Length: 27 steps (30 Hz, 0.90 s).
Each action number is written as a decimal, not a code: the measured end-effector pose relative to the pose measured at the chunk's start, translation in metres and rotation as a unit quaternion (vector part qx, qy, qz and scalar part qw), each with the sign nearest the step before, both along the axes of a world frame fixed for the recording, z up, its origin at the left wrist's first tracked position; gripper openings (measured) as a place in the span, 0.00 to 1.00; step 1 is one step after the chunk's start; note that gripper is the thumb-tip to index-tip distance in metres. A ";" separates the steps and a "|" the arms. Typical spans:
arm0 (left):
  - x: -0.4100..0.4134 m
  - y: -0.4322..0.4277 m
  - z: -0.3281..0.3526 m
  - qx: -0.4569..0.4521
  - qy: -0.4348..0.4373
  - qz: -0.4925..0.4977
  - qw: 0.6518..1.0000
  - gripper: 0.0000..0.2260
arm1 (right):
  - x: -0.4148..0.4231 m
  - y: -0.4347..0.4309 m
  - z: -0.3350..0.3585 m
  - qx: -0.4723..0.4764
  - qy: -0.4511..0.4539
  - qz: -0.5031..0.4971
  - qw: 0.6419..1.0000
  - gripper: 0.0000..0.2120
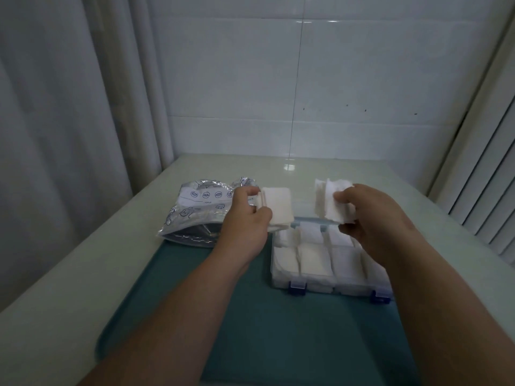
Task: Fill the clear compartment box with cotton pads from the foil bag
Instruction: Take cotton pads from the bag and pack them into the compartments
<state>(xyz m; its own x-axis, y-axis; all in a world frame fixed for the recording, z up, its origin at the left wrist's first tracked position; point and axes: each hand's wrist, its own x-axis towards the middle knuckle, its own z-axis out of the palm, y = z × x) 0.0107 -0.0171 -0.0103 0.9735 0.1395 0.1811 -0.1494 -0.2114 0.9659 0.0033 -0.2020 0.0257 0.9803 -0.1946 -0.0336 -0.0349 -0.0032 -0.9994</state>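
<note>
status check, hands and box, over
Left hand holds a white cotton pad stack; right hand holds another stack. Clear plastic compartment box nearly full. Silver foil bag left of it; nothing blocking.

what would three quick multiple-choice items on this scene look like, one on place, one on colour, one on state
1. Where is the foil bag?
A. left of the box
B. inside the box
C. right of the box

2. What colour are the box latches?
A. red
B. blue
C. yellow

3. What is the left hand doing?
A. resting flat on the mat
B. holding a stack of pads
C. closing the lid

Answers: 1 A, the bag lies at the mat's far left corner; 2 B, both front latches are dark blue; 3 B, its fingers grip white pads above the box, as does the right hand.
</note>
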 end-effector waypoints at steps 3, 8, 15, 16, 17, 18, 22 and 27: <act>0.004 -0.003 0.003 0.067 0.006 -0.015 0.998 0.20 | 0.005 -0.004 -0.002 -0.053 -0.004 -0.018 0.998 0.02; 0.012 -0.014 0.008 0.175 -0.015 -0.025 0.984 0.14 | 0.006 -0.004 -0.005 -0.097 -0.015 -0.016 0.995 0.04; 0.016 -0.023 0.003 0.172 -0.015 -0.007 0.985 0.08 | 0.008 0.013 -0.016 -0.023 0.032 0.043 0.998 0.08; 0.016 -0.023 0.003 0.177 -0.021 0.000 0.984 0.07 | 0.008 0.014 -0.019 -0.043 0.036 0.051 0.997 0.10; 0.015 -0.024 0.003 0.182 -0.023 0.006 0.983 0.07 | 0.008 0.015 -0.020 -0.060 0.037 0.054 0.996 0.11; 0.014 -0.025 0.002 0.190 -0.024 0.011 0.981 0.07 | 0.007 0.016 -0.020 -0.068 0.036 0.058 0.995 0.11; 0.014 -0.024 0.001 0.216 -0.018 0.020 0.976 0.03 | 0.009 0.016 -0.022 -0.107 0.022 0.070 0.992 0.12; 0.018 -0.017 -0.007 0.222 -0.003 0.032 0.974 0.06 | 0.010 0.017 -0.025 -0.214 -0.014 0.071 0.974 0.08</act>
<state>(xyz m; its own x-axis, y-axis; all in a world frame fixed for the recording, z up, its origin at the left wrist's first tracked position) 0.0292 -0.0343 -0.0178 0.9639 0.1068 0.2439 -0.1279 -0.6175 0.7761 0.0133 -0.1848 0.0005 0.9977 -0.0470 0.0483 0.0239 -0.4230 -0.9058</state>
